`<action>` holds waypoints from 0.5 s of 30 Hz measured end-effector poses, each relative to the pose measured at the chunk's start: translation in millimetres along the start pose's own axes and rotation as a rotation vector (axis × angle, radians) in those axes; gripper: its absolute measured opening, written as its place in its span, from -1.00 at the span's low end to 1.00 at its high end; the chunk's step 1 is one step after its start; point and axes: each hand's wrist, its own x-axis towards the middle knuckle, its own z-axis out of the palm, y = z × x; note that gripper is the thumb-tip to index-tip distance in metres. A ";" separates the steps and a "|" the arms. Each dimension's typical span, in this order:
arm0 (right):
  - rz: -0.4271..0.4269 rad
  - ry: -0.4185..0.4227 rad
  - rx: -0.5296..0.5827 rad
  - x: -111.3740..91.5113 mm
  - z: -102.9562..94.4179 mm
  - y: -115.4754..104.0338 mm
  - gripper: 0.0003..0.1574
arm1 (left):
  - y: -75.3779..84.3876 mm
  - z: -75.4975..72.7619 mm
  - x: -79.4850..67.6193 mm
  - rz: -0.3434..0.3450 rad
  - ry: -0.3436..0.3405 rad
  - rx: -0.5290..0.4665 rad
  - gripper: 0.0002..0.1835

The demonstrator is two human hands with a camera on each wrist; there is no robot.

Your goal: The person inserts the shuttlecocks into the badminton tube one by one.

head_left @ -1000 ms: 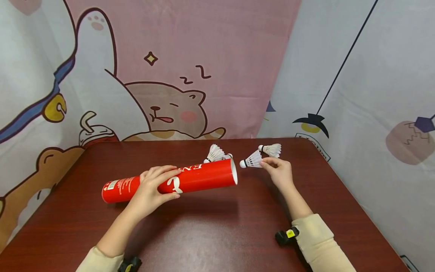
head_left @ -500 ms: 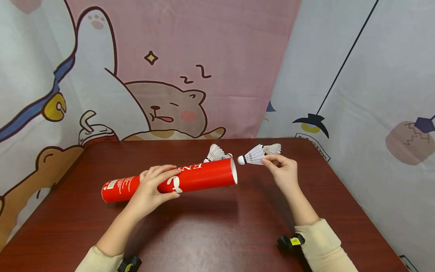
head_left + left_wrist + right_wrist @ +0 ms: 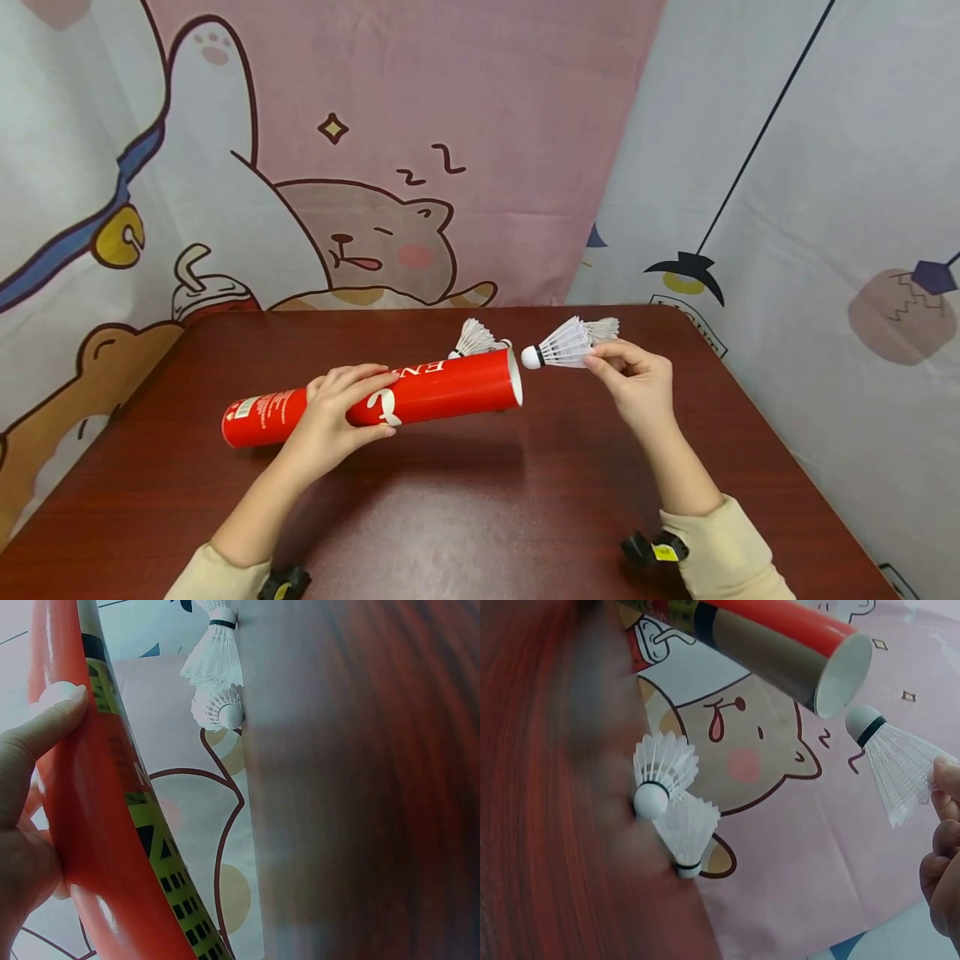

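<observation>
My left hand grips a red shuttlecock tube around its middle, thumb on the near side. The tube is tilted, its open end raised toward the right and its printed closed end low at the left. In the right wrist view, the tube's open mouth shows a pale inside. My right hand pinches a white shuttlecock by the feather edge. Its cork, with a black band, points left at the tube's mouth, with a small gap between them.
Behind the tube on the brown table lie a shuttlecock and another, partly hidden by the tube. One more shuttlecock lies behind the held one. A cartoon-printed cloth hangs beyond the table's far edge.
My right hand has moved right and slightly nearer to me. The pinched shuttlecock looks larger, and it now overlaps the shuttlecock behind it more. The left hand and tube have stayed almost still.
</observation>
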 end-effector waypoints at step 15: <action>-0.073 -0.140 -0.004 -17.5 25.7 -6.5 -0.74 | 0.5 0.2 0.0 -0.003 0.001 0.002 -0.20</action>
